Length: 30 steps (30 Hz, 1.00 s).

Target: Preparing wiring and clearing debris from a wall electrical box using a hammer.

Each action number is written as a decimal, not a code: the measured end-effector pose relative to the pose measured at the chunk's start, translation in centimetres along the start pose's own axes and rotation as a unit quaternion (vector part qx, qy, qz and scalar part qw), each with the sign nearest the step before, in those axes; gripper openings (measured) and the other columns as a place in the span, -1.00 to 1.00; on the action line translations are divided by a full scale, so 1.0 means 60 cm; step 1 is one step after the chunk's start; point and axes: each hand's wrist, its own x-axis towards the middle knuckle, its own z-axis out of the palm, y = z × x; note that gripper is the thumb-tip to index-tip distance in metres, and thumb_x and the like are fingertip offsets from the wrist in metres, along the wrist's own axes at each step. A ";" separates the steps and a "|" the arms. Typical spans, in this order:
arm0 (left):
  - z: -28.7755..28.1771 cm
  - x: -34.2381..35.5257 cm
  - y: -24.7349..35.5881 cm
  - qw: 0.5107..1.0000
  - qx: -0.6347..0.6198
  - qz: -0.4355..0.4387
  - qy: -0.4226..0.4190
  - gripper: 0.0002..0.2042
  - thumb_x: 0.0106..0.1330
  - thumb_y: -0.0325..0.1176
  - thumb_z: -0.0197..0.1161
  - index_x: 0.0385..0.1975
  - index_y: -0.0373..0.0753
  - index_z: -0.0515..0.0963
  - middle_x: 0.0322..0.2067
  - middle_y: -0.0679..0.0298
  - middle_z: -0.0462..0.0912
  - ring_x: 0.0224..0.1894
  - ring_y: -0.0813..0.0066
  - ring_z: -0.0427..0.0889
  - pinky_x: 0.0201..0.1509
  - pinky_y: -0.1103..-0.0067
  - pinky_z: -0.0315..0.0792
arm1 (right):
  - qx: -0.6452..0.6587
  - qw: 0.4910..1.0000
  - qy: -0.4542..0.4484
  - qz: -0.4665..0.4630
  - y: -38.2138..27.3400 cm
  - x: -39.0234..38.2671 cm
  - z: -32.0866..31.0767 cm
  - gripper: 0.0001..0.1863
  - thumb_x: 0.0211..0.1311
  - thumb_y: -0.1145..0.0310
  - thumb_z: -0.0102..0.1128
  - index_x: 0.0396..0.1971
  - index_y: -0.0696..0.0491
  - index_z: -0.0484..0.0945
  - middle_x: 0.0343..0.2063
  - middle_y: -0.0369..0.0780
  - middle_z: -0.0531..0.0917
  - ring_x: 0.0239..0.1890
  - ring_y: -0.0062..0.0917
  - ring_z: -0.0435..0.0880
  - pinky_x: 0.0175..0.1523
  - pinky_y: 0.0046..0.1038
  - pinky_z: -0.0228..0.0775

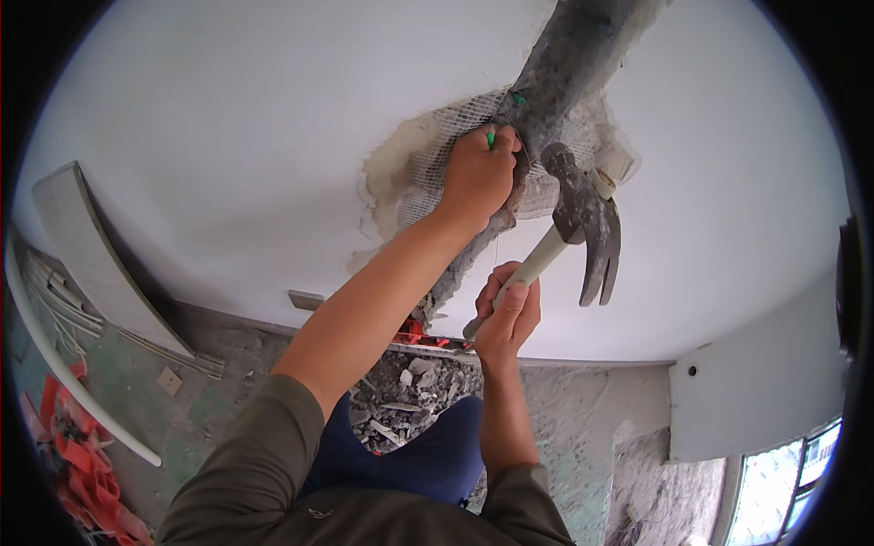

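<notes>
My right hand (508, 318) is wrapped round the pale handle of a claw hammer (584, 207). Its worn metal head is up, close to the wall, with the claw hanging down on the right. Higher and to the left, my left hand (481, 175) is closed at the edge of a rough grey channel (569, 68) cut into the white wall. A small green piece (491, 140) shows between its fingers; its kind is unclear. Another green bit (519, 97) sits in the channel just above. Torn mesh (432, 164) borders the channel, and a thin line hangs below my left hand.
Broken rubble (410, 391) covers the floor below the channel. A grey-white panel (109, 255) leans on the wall at the left, near a white pipe (77, 391) and red sheeting (91, 473). At lower right is a window (769, 491).
</notes>
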 end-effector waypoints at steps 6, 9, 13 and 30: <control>0.003 0.000 0.001 1.000 0.011 0.011 0.016 -0.73 0.41 -0.21 0.09 -0.39 -0.29 0.54 -0.47 0.35 0.53 -0.39 0.61 0.42 -0.24 0.61 0.36 | -0.061 0.998 0.000 -0.035 0.006 0.055 0.006 -0.52 0.49 -0.02 -0.27 -0.43 0.09 0.35 -0.69 -0.39 0.33 -0.74 -0.80 0.23 -0.67 -0.69 0.01; 0.005 -0.001 0.002 0.999 0.001 0.029 0.023 -0.74 0.41 -0.23 0.08 -0.40 -0.29 0.54 -0.52 0.34 0.50 -0.43 0.62 0.40 -0.28 0.62 0.33 | -0.054 0.998 0.011 -0.043 0.014 0.075 0.014 -0.55 0.49 0.04 -0.21 -0.44 0.12 0.36 -0.72 -0.38 0.36 -0.72 -0.75 0.29 -0.63 -0.61 0.08; 0.005 -0.004 0.004 0.999 -0.005 0.024 0.023 -0.76 0.41 -0.26 0.07 -0.42 -0.29 0.53 -0.57 0.36 0.46 -0.48 0.63 0.35 -0.33 0.62 0.29 | -0.068 0.998 0.011 0.004 0.016 0.090 0.019 -0.55 0.49 0.03 -0.22 -0.46 0.11 0.34 -0.72 -0.38 0.36 -0.72 -0.75 0.28 -0.64 -0.61 0.08; 0.008 0.004 -0.009 0.999 -0.029 0.015 0.014 -0.76 0.43 -0.28 0.06 -0.42 -0.29 0.52 -0.57 0.39 0.45 -0.47 0.66 0.36 -0.35 0.65 0.30 | 0.002 0.995 0.063 -0.083 0.019 0.066 0.040 -0.52 0.47 -0.05 -0.25 -0.41 0.08 0.37 -0.68 -0.39 0.39 -0.72 -0.76 0.30 -0.66 -0.69 0.04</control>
